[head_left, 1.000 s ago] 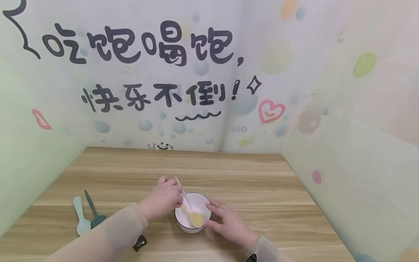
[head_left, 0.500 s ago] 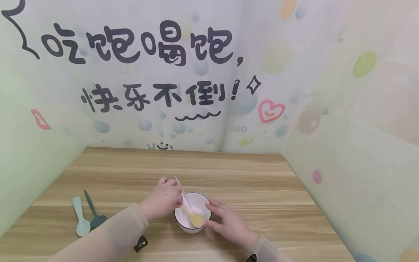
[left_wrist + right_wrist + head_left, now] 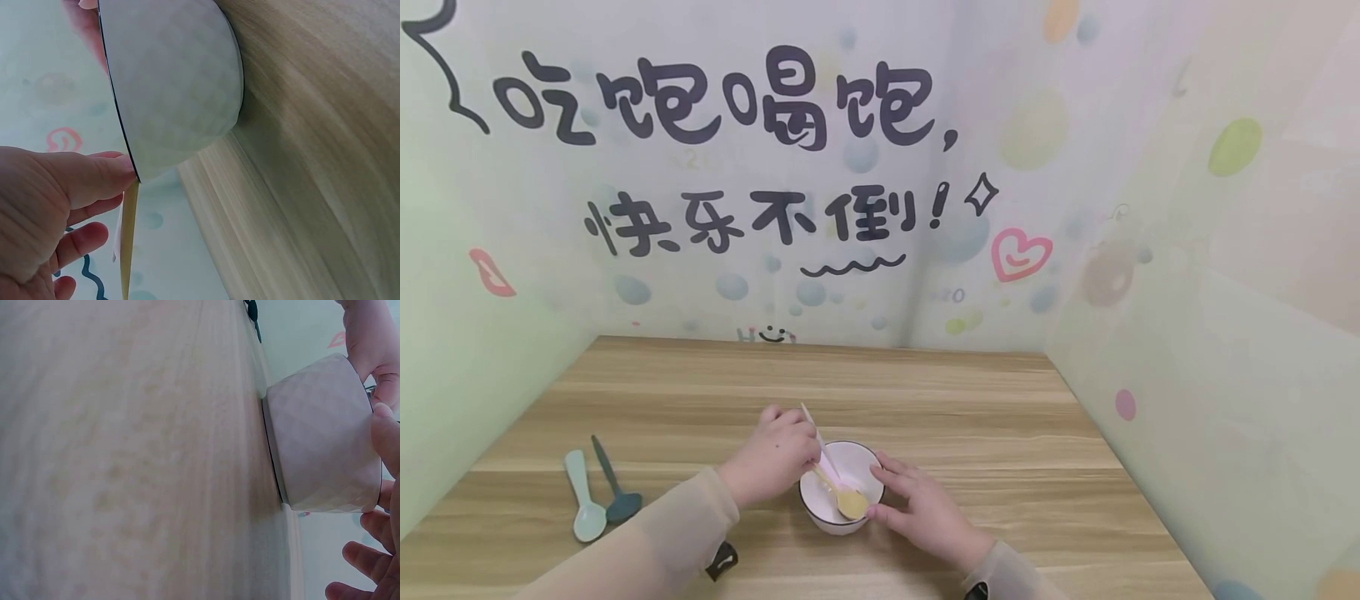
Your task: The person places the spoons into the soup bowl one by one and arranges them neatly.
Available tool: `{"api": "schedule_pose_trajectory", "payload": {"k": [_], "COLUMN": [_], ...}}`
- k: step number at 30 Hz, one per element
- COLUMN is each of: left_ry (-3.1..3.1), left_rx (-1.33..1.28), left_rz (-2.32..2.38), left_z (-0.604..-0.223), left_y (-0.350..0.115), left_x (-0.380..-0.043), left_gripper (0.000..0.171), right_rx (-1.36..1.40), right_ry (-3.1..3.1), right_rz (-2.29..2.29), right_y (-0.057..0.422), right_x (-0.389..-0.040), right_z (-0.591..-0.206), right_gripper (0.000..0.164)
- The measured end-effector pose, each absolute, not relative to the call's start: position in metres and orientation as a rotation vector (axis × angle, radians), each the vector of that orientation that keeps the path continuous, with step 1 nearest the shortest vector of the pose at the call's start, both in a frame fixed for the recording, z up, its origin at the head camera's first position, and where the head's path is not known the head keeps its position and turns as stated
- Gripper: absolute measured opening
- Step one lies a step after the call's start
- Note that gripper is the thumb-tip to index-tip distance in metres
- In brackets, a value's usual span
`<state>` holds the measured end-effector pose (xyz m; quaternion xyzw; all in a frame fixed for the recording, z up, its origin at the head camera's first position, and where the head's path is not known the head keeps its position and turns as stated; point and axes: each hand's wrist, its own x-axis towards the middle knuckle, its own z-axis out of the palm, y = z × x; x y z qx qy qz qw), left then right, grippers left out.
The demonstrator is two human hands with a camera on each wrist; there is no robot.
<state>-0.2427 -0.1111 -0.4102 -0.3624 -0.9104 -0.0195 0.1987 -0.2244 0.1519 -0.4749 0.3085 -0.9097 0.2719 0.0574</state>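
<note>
A white bowl (image 3: 831,527) with a dark rim stands upright on the table. My left hand (image 3: 775,454) pinches the handle of a yellow spoon (image 3: 853,505) at the bowl's left rim, and the spoon's head lies inside toward the near right wall. A pale pinkish-white utensil (image 3: 817,429) also leans in the bowl, its thin handle rising past the left fingertips. On the right side, my right hand (image 3: 925,508) holds the bowl, thumb at the near rim and a finger at the far rim. In the right wrist view, the other right fingers spread beside the bowl's wall (image 3: 325,437).
At the left of the wooden table (image 3: 970,400) lie a mint-green spoon (image 3: 589,521) and a dark teal ladle (image 3: 623,507), side by side. A black object (image 3: 722,562) shows beside the left sleeve. Printed walls (image 3: 880,317) enclose the back and sides.
The head of the yellow spoon has tipped slightly within the bowl. Both hands and the bowl stay almost where they were, and the left sleeve has shifted a little.
</note>
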Motion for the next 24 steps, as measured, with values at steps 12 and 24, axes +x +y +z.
{"api": "schedule_pose_trajectory", "payload": {"k": [12, 24], "left_ry": [-2.603, -2.638], "left_rx": [-0.908, -0.704], "left_rz": [-0.274, -0.567], "left_z": [-0.415, -0.415], "left_y": [-0.120, -0.137], "left_x": [-0.241, -0.235], "left_gripper": [0.011, 0.017], "right_rx": [0.954, 0.957], "right_ry": [-2.743, -2.737], "right_rz": [0.841, 0.849], "right_y": [0.152, 0.153], "right_x": [-0.224, -0.225], "right_z": [-0.472, -0.475], "right_gripper": [0.064, 0.066]}}
